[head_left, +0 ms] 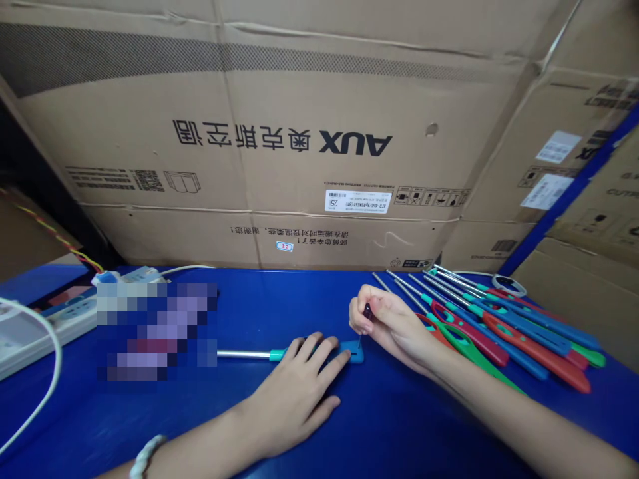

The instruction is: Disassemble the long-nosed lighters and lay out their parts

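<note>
A long-reach lighter [352,354] with a blue body, teal collar and silver tube lies across the blue table, its tube pointing left. My left hand [304,386] rests over the lighter's body, pressing it down with fingers spread, the thumb out on the near side. My palm and fingers hide the middle of the body. Pinched in my right hand [387,322] is a small screwdriver [368,311] with a dark handle. Its thin shaft points down to the right end of the lighter; whether the tip sits in a hole cannot be made out.
Several red, blue, green and orange lighters [529,326] lie piled at the right. A white power strip [74,319] with cables stands at the left, near a blurred purple item [174,326]. A large cardboard box [279,86] walls off the back of the blue table [399,426].
</note>
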Tool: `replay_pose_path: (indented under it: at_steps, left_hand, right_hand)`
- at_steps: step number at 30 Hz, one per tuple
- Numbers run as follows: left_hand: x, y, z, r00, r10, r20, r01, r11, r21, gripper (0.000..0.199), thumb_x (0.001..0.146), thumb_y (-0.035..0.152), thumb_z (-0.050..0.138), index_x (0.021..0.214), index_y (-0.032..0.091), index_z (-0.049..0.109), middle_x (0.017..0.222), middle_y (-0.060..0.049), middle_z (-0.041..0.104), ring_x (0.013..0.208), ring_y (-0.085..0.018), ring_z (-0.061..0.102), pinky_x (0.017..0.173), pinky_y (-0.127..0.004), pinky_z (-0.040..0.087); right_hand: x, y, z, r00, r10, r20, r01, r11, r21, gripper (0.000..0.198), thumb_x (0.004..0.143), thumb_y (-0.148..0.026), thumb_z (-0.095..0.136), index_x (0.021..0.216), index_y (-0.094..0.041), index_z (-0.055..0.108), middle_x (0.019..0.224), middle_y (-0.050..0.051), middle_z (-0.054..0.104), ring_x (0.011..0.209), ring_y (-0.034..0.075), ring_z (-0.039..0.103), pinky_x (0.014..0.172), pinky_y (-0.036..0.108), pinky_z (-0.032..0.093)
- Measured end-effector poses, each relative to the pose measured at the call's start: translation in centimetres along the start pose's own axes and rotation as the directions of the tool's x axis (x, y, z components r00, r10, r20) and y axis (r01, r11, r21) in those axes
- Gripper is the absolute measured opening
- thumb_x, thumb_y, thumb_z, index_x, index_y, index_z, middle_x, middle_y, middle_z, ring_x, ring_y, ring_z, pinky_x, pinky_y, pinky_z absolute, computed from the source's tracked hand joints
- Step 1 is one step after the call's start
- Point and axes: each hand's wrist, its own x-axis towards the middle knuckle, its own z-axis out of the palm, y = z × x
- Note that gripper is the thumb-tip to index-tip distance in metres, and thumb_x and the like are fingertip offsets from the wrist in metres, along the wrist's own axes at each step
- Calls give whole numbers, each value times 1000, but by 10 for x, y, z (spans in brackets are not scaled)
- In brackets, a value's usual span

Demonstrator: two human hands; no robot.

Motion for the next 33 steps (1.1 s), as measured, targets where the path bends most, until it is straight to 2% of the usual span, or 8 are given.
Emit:
replay_pose_path:
  at_steps: [4,6,10,17,22,26,30,33]
  left_hand:
    - [1,-1,0,1000,0,0,0,1000,-1,53,90,26,50,140,21,34,136,-11,42,120,-34,39,95,-52,40]
    - [0,-1,1,1000,1,-2,-1,1000,0,53,90,26,50,140,21,34,136,-11,42,121,-34,38,96,-52,40]
    - [0,-1,1,1000,0,-10,0,1000,-1,54,90,25,50,140,20,33,136,-11,42,121,-34,38,96,-52,40]
    - [0,0,0,1000,0,0,0,1000,7,53,90,26,51,140,19,34,136,-12,42,120,-34,39,96,-52,40]
    - [0,-1,3,1000,3,-19,-3,1000,9,54,89,25,51,140,20,34,135,-12,43,120,-34,39,96,-52,40]
    - [0,0,3,1000,1,-20,-1,1000,11,54,89,25,52,139,20,35,135,-11,43,120,-34,39,96,-51,40]
    - [0,0,1,1000,0,-9,1,1000,11,53,89,26,52,139,19,35,136,-12,42,121,-34,39,96,-51,39]
    - [0,0,1,1000,-4,0,4,1000,8,53,90,26,52,140,19,35,136,-12,42,121,-35,39,96,-52,39]
  right_hand:
    - [0,0,0,999,23,24,-24,998,51,34,94,-42,49,72,-16,52,63,-2,41,60,12,34,61,29,25]
    - [0,0,0,999,27,18,-28,996,79,33,95,-44,46,77,-16,53,63,-3,40,60,12,31,60,28,24]
    - [-2,-2,1,999,32,34,-36,993,112,22,88,-38,60,83,-20,48,65,-4,41,59,11,30,59,27,23]
    - [-1,1,-3,1000,2,-9,-2,1000,-15,31,89,-42,57,74,-14,56,73,3,51,66,14,43,62,29,29]
    - [0,0,-3,999,35,-22,-32,991,127,24,92,-42,53,85,-19,52,67,-3,41,58,11,31,59,27,24]
    - [1,-2,-2,1000,8,-11,-7,993,116,20,89,-35,60,83,-21,48,68,-4,41,59,11,32,60,27,25]
    - [1,-1,-4,1000,-27,-15,28,998,62,27,91,-37,55,75,-17,53,72,0,46,66,13,40,63,29,28]
    - [0,-2,-2,1000,-10,-4,11,998,67,36,95,-41,47,71,-15,54,67,-1,42,61,12,35,61,29,26]
